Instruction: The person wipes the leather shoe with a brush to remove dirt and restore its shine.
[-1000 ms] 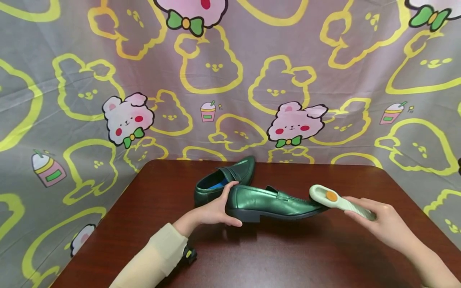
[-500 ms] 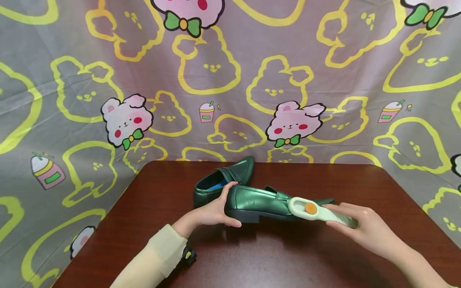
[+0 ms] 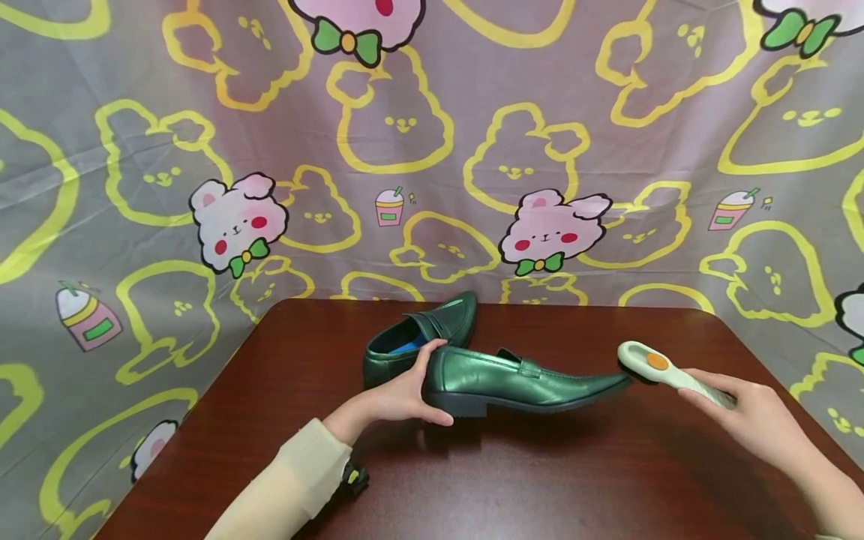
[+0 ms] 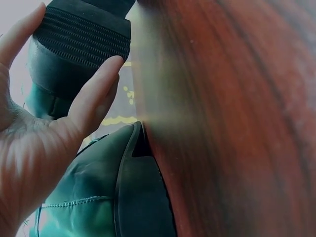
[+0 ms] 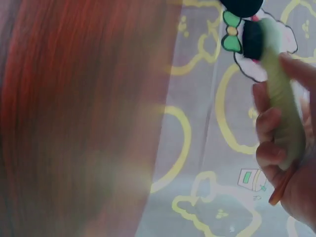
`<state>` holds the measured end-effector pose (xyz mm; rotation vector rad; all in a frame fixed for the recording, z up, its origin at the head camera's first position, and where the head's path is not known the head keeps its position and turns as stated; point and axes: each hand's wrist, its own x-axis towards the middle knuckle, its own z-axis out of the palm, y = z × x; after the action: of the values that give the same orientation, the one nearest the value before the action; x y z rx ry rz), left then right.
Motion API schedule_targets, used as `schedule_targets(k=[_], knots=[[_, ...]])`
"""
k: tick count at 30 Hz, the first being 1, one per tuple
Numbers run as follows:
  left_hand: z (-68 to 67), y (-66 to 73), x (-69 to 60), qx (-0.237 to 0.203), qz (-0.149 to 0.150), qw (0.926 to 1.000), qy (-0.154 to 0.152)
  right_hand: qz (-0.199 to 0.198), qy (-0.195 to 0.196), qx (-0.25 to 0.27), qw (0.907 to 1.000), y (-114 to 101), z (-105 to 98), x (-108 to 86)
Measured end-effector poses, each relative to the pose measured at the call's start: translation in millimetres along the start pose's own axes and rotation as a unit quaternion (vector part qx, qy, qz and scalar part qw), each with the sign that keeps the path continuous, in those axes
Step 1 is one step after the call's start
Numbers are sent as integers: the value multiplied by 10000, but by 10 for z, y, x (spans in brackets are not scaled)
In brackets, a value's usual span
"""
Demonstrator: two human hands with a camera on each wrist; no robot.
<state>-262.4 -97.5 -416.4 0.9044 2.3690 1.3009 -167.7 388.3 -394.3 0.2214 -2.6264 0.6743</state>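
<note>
A green loafer (image 3: 513,379) is held above the table by its heel, gripped in my left hand (image 3: 398,394). In the left wrist view the thumb lies along the ridged black heel block (image 4: 81,37). My right hand (image 3: 749,416) grips a pale green shoe brush (image 3: 668,371) with an orange button and dark bristles. The brush head is at the loafer's pointed toe; whether they touch, I cannot tell. In the right wrist view the fingers curl round the brush handle (image 5: 286,113). A second green loafer (image 3: 442,322) with a blue insole stands behind, partly hidden.
The dark red-brown table (image 3: 540,480) spreads under both hands. A grey curtain (image 3: 432,150) with yellow bear outlines hangs along the table's back and sides. A black strap device (image 3: 354,476) sits at my left wrist.
The brush slid from the toe back to the loafer's middle side, then out to the right to the toe tip. My left hand and the held loafer have hardly moved.
</note>
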Motion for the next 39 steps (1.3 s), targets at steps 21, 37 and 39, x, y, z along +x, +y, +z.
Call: schedule_targets(k=[21,37,39], knots=[[27,-2,18,86,238,9995,166,-1264,56,192,9918,-679,208,107],[-48,-56,-90,241,447,9976,478,-592,504,9,9970,-179,2,31],[-58,-61,-105,260,485,9972,510,-735,592,109,9955,-239,14,40]])
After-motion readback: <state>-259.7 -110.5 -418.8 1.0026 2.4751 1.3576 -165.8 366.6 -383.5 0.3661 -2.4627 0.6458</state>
